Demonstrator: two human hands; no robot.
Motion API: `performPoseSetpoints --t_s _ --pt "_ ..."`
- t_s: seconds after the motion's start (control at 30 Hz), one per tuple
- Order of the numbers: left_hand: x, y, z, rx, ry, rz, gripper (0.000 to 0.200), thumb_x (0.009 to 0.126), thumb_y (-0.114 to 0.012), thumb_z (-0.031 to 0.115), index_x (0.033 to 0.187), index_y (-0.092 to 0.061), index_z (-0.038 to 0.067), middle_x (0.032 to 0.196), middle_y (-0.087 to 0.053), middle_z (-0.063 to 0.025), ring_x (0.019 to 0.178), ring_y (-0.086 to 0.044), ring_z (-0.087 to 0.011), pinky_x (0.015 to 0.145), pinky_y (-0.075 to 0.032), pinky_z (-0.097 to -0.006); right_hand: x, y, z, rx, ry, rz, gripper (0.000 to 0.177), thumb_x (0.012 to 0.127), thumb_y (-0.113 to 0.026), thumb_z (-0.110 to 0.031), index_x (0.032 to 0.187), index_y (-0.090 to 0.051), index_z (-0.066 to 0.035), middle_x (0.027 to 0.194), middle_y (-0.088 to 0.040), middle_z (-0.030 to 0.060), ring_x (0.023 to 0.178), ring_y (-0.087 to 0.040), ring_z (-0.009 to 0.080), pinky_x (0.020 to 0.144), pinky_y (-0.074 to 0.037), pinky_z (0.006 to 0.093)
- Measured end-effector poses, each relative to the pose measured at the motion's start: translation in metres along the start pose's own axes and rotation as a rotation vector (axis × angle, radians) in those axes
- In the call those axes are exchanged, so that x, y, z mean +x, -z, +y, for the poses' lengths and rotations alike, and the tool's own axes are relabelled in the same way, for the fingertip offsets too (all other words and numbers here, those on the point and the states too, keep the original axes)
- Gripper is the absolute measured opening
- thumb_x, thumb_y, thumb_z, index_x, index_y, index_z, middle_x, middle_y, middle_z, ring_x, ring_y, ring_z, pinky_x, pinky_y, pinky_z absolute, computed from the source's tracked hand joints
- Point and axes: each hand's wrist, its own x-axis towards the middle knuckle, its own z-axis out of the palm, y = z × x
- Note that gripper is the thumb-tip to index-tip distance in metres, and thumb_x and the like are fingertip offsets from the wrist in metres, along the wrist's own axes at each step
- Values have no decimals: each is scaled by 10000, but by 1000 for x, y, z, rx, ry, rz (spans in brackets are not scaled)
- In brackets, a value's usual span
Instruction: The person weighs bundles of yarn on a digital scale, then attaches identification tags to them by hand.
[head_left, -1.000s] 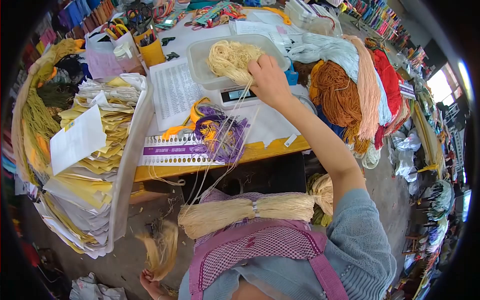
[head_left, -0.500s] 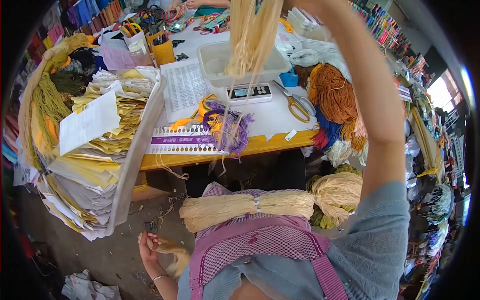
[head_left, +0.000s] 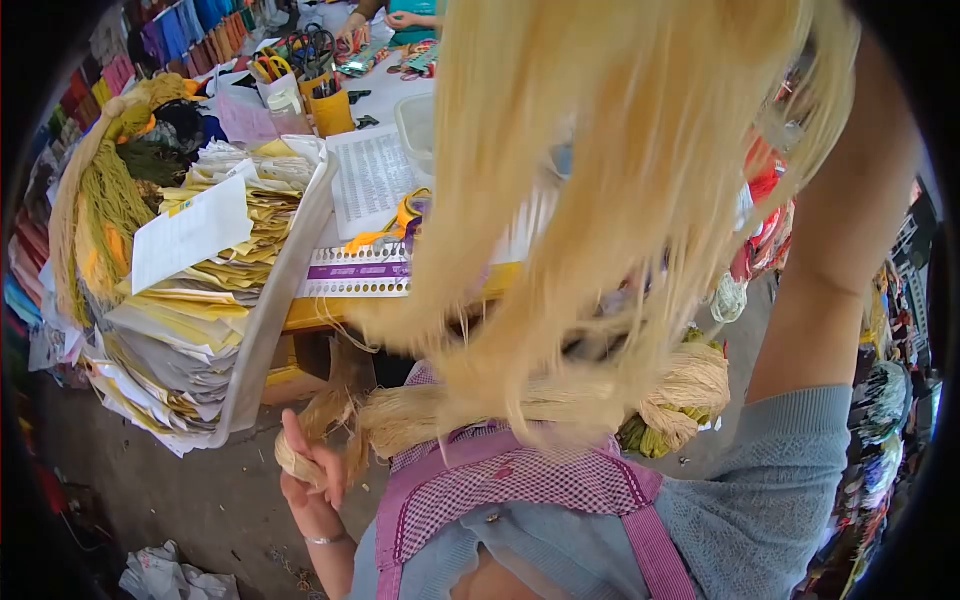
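Observation:
My left hand (head_left: 318, 468), low on the left, has its fingers wrapped round a coil of cream thread (head_left: 300, 465); one finger points upward. Looser tan strands run from it toward my lap. My right arm rises along the right side, and its hand is beyond the top edge. A large hank of pale cream thread (head_left: 600, 200) hangs close to the camera from above, blurred, covering much of the table. Across my lap lies a tied cream thread bundle (head_left: 400, 420), partly behind the hanging strands. Beside it rests another cream skein (head_left: 690, 385) on olive thread.
A sack of folded papers (head_left: 200, 300) leans at the table's left. On the table are a printed sheet (head_left: 375, 175), a purple-striped card with holes (head_left: 355, 272), a plastic tub (head_left: 413, 135) and a cup of scissors (head_left: 330, 105). Another person's hands (head_left: 400, 20) are at the far side.
The hanging cream hank has swung toward the camera and now hides the scale and scissors. My right arm has moved outward, right. My left hand has risen slightly with its thread.

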Motion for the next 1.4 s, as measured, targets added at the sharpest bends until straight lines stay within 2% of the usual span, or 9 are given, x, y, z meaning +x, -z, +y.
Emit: performPoseSetpoints --t_s 0.13,0.27,0.4,0.63,0.73,0.83,0.93,1.07,1.4 --pt "76 -37 20 313 -66 318 695 885 -628 246 1440 -285 7 586 -589 -75 368 -457 -116 337 -354 -226 -35 -73 13 -22 -17 -326 302 743 -614 -265 878 -684 -5 811 -659 172 718 -625 281 678 -490 380" --pt "167 -73 25 733 -99 552 745 749 -690 68 1399 -334 -10 975 -645 -185 827 -649 -234 596 -498 -230 -63 -129 7 116 -210 -690 209 746 -631 -239 804 -670 -42 599 -586 77 520 -527 161 522 -440 320" --pt "233 -73 -1 826 -105 294 1041 637 -808 36 1475 -191 32 1376 -435 -207 1248 -465 -280 921 -466 -331 -76 -149 8 425 -415 -800 219 731 -591 -234 657 -582 -28 549 -532 29 498 -501 124 481 -386 282" --pt "261 -72 -26 612 535 209 816 804 -720 68 1465 -242 35 833 -587 -32 623 -542 -85 539 -432 -219 -134 -164 46 564 -382 -582 338 761 -643 -295 952 -607 -19 698 -609 55 585 -569 126 537 -432 269" --pt "245 -70 -19 585 592 300 614 896 -601 122 1433 -312 60 734 -575 -17 572 -503 -62 493 -379 -198 -185 -175 79 945 -416 -240 243 829 -662 -188 1004 -595 -33 792 -632 61 666 -584 92 600 -458 262" --pt "234 -59 -19 636 666 437 479 893 -577 105 1346 -423 81 724 -589 10 553 -497 -28 470 -349 -168 -239 -202 131 493 -821 143 121 880 -647 -121 949 -602 -32 939 -623 -6 815 -555 46 732 -462 235" --pt "231 -53 -31 654 697 413 451 900 -565 107 1333 -440 82 726 -589 11 548 -489 -28 471 -349 -168 -268 -242 149 406 -734 279 116 842 -640 -101 937 -641 -34 941 -631 105 853 -608 189 712 -475 297" --pt "234 -51 -43 600 743 400 509 888 -612 99 1359 -418 77 723 -578 16 556 -470 -27 496 -363 -167 -276 -263 173 -81 -555 289 153 783 -689 -116 910 -639 -47 910 -610 128 910 -569 311 800 -457 389" --pt "229 -33 -54 589 646 479 644 882 -605 17 1440 -296 104 853 -591 -7 659 -504 -44 566 -413 -184 -254 -250 158 -30 -615 442 127 720 -712 -70 754 -602 -16 842 -594 129 880 -563 308 768 -450 370"
